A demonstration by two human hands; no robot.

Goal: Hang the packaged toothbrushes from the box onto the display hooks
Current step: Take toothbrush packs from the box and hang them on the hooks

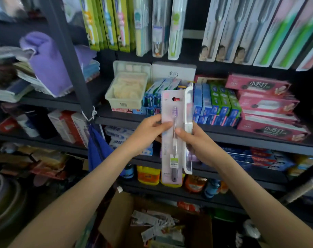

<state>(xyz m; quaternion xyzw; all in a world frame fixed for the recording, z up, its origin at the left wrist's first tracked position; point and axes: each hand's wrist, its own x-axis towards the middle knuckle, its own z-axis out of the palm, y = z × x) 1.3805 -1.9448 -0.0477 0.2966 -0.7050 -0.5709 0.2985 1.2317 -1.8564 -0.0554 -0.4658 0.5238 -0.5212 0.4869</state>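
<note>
Both hands hold a pink-carded toothbrush pack (pixel 171 140) upright at chest height in front of dark shop shelving, its hanging hole at the top and the purple-bristled brush facing the camera; the left hand (pixel 148 130) pinches the card's left edge, thumb lying across the front and the other fingers curled out of sight behind; the right hand (pixel 192 142) grips from the right, thumb tip pressed on the blister beside the brush handle; how its other fingers lie behind cannot be told; a second pack (pixel 188 111), white-edged and turned nearly edge-on, stands touching the right side of the pink one, within the right hand's hold; low in the view sits an open cardboard box (pixel 116 219) with loose toothbrush packs (pixel 155 225) heaped inside; rows of hanging toothbrush packs (pixel 107 24) fill the top of the shelving, well above the held pack; behind the hands a shelf carries blue and green toothpaste cartons (pixel 220 104) and stacked pink cartons (pixel 264 104); a pale plastic tub (pixel 128 90) stands to their left, and a purple towel (pixel 46 63) lies on the far-left shelf.
</note>
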